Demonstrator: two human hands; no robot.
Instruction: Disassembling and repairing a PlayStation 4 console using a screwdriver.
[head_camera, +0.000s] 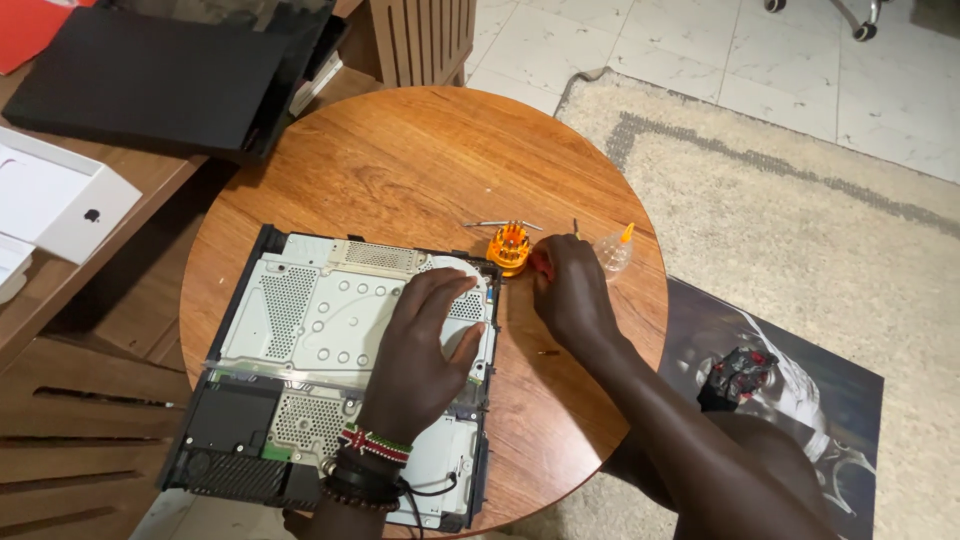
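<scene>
An opened game console (300, 330) with a perforated grey metal shield lies on a round wooden table (400, 160). My left hand (425, 345) rests flat on the shield's right part, fingers spread, a beaded wristband on the wrist. Beside the console's right edge, my right hand (570, 290) is closed around something small and red near an orange screwdriver bit holder (509, 246). Thin metal bits (500, 224) lie just behind the holder. A small clear bottle with an orange tip (614, 250) lies right of my right hand.
A black flat cover (150, 75) and a white box (60, 200) sit on a wooden desk at the left. A tiny screw (548, 352) lies on the table. A beige rug (780, 220) and a glossy printed poster (790, 390) cover the floor at the right.
</scene>
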